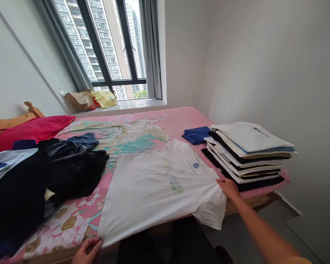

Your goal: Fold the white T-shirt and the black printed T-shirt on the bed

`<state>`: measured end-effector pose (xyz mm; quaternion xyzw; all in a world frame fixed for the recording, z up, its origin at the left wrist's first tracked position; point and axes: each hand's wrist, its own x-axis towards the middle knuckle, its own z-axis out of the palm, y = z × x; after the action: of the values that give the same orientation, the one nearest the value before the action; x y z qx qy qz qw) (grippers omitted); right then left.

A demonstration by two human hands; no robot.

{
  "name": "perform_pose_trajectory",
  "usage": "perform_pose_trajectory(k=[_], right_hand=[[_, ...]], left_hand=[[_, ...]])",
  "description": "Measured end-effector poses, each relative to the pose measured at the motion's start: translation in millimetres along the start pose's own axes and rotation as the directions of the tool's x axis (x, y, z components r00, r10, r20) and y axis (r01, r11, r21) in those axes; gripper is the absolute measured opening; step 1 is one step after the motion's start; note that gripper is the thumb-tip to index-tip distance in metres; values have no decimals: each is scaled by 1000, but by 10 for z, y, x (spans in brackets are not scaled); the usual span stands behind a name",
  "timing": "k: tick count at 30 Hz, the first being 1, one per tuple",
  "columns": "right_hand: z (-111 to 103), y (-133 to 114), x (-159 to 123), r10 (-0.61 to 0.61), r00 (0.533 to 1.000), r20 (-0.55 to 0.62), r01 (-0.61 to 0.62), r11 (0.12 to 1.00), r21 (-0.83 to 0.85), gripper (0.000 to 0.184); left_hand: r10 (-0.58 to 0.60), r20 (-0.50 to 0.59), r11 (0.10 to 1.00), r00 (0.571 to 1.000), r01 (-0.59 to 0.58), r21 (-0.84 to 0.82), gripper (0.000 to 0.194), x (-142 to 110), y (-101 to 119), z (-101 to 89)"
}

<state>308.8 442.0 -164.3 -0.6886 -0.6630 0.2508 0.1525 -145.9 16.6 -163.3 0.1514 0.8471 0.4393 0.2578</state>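
A white T-shirt (pixel 151 183) with a small blue emblem and a greenish print lies spread flat across the front of the bed, its collar side to the right. My left hand (pixel 88 250) pinches the near corner of its hem at the bed's front edge. At the shoulder near the sleeve, my right hand (pixel 227 187) grips the fabric between thumb and fingers. The near sleeve hangs over the bed's edge. Just beyond my right hand stands a tall stack of folded shirts (pixel 253 154), white and black, with a white one on top.
A heap of dark clothes (pixel 68 172) covers the bed's left side, near a red pillow (pixel 49 126). Folded blue cloth (pixel 196 135) lies behind the stack. Paper bag (pixel 81 99) and yellow bag (pixel 106 98) rest on the window sill. A wall borders the right.
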Motion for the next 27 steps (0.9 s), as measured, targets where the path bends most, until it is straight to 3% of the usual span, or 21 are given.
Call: perform_pose_trajectory(k=[3,6,9,10,12,14,15,16,17,18,20,21,23,27], right_hand=[[10,43,-61,-70,991,-111,69,998,-11,42],[129,-154,-226,-327,917,-229,341,940,22,41],[406,-651,-584,-571,814,-108,579,812,78,40],[529,-849,-717,-658,752,-21,657,748,92,41],[795,-1222,-927,-803,575,157,799,592,103,45],[1046,-1503,-1003,-859,390,332,891,443,100,49],[1154,-1600,-985,-857,334,392,914,396,87,51],[1248,-1668,-937,-849,312,427,926,372,62,53],[1328,-1711,-870,-841,322,434,929,370,27,55],[1394,-1735,-796,-839,352,416,924,382,-13,57],[1489,-1743,-668,-847,408,341,910,406,-82,60],[1520,-1738,-626,-856,417,306,908,406,-103,60],[1559,-1722,-588,-878,403,258,915,384,-125,62],[1584,-1708,-587,-902,380,204,923,356,-147,65]], left_hand=[[120,-126,972,985,-91,215,50,-75,-20,-121],[344,-208,890,916,-247,382,39,-130,118,-113],[594,-73,740,801,-510,438,32,-157,458,188],[644,31,676,764,-588,444,31,-160,594,344],[675,271,547,686,-712,440,35,-141,851,672],[618,508,440,601,-799,410,41,-46,1038,942],[572,581,412,578,-816,406,44,47,1099,1033],[528,614,407,586,-810,423,47,175,1140,1088],[492,600,425,631,-776,467,50,339,1169,1109],[461,538,464,706,-709,531,53,534,1192,1102],[395,309,601,865,-497,626,56,995,1247,1031],[355,183,683,917,-388,618,56,1244,1290,983],[282,20,817,959,-251,520,55,1741,1417,897],[259,-19,902,966,-235,362,57,2555,1749,848]])
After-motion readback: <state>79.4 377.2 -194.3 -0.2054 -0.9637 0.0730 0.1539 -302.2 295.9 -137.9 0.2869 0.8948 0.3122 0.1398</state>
